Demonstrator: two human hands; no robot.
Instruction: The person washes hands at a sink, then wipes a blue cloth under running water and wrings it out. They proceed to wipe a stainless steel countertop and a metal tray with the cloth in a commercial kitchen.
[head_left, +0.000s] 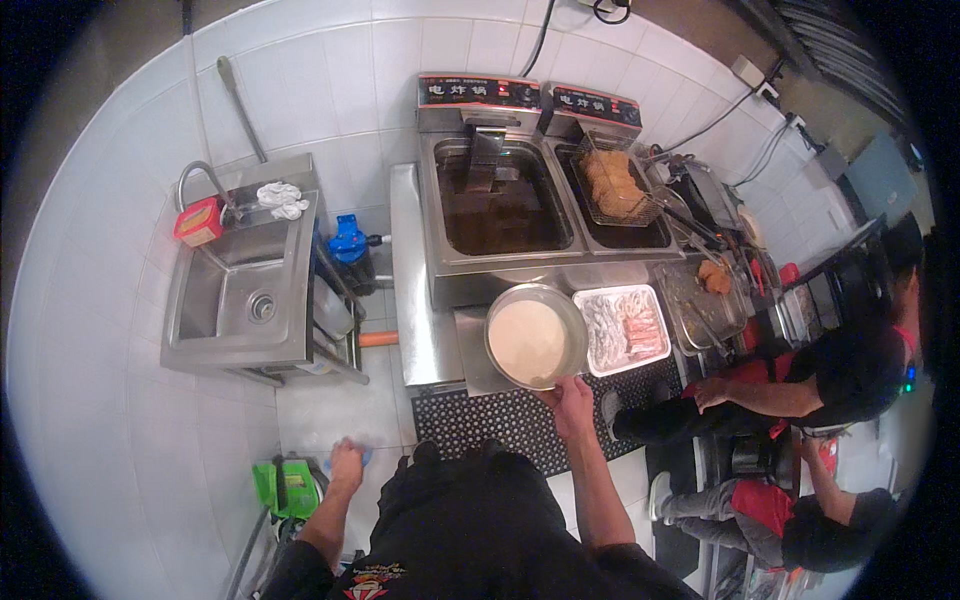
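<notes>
My right hand (573, 406) grips the near rim of a round metal bowl (528, 337) of pale, creamy batter, which stands at the front of the counter. Beside the bowl, on its right, lies a white tray (660, 355) with grey strips, pale rings and reddish sticks of food. My left hand (347, 466) hangs over the floor at the left, with a small blue thing, blurred, at its fingers. Behind the bowl is an electric deep fryer (501, 202) with dark oil. Its neighbour on the right carries a wire basket (613, 187) of browned, breaded pieces.
A steel sink (217, 358) stands at the left, with a red container (199, 222) and a white cloth (282, 199) on it. A metal tray (686, 330) with fried pieces lies at the right. Two people (847, 367) in dark tops stand farther right. A perforated black mat (480, 427) covers the floor.
</notes>
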